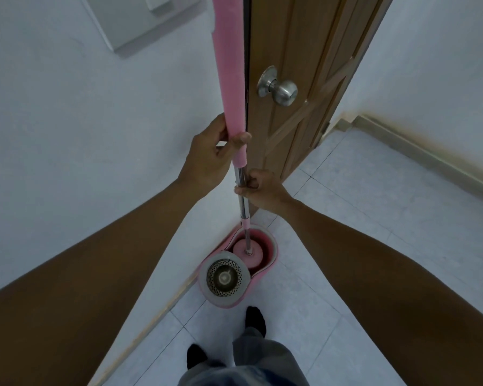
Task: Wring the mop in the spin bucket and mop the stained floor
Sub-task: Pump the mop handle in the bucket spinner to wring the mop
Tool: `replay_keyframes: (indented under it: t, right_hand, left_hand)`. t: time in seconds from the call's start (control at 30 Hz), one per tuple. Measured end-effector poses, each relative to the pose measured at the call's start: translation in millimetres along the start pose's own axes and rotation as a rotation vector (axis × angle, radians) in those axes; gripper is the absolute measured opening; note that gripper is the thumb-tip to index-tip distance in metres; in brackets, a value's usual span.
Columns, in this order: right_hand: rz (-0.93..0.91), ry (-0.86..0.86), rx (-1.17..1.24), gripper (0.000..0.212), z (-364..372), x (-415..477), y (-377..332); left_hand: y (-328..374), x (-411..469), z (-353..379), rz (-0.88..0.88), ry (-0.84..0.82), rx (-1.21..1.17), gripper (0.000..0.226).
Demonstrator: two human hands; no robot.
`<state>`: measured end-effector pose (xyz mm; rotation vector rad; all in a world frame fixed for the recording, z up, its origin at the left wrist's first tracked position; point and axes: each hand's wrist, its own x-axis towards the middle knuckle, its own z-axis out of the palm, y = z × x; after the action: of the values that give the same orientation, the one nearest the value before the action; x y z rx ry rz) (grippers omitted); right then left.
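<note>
Mop (236,107) stands upright beside the wall, its head (247,253) sitting in the far compartment of the pink spin bucket (273,254), while the perforated spinner basket (225,278) nearer the feet holds nothing. The left hand (209,154) curls round the pink grip's lower end, and the right hand (262,190) clasps the bare metal shaft just below. Wringing looks not yet begun, and the tiled floor (346,218) remains unmopped.
</note>
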<state>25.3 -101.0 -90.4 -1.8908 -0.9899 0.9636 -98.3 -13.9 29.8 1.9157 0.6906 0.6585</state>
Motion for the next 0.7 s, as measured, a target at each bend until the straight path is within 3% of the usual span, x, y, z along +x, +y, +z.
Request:
replay_keyframes:
  t: [0.7]
  right_hand:
    - [-0.072, 0.093, 0.061, 0.02, -26.1, -1.2, -20.4]
  left_hand:
    - [26.8, 20.7, 9.4, 0.07, 0.101, 0.021, 0.044]
